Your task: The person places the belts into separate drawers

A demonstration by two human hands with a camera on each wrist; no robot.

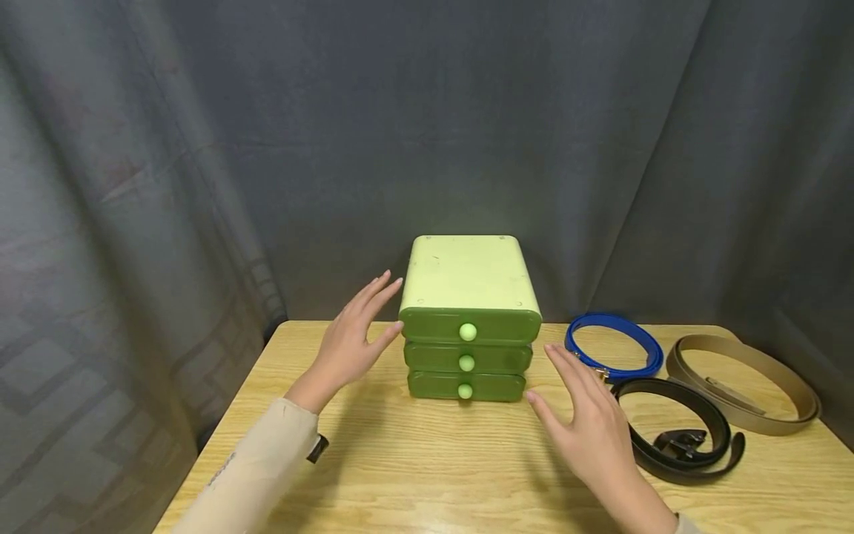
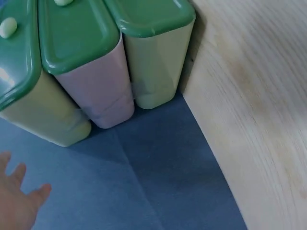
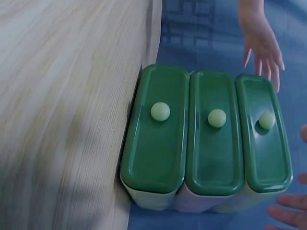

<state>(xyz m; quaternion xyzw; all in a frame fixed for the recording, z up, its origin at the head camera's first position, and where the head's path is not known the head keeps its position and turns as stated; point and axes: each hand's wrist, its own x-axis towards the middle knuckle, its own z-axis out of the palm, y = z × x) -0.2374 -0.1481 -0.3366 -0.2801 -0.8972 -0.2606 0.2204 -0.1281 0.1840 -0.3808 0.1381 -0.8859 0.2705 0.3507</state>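
Note:
A small cabinet [image 1: 470, 274] with a pale green top stands at the back of the table, its three green drawers stacked and closed. Each drawer front bears a round light green knob [image 1: 468, 332]. My left hand [image 1: 347, 345] is beside the cabinet's left side, fingers extended, holding nothing. On the other side, my right hand [image 1: 590, 426] is at the lower right front corner with straight fingers and nothing in it. Whether any fingertip touches the cabinet is hard to tell. From the right wrist, the drawer fronts [image 3: 156, 148] appear sideways; the middle drawer's side [image 2: 103, 91] looks pinkish in the left wrist view.
To the right lie three coiled belts: a blue belt [image 1: 650, 345] with a gold buckle, a tan belt [image 1: 760, 423] and a black belt [image 1: 710, 404]. The wooden table [image 1: 427, 475] ends at a dark grey curtain [image 1: 434, 133] behind and at the left.

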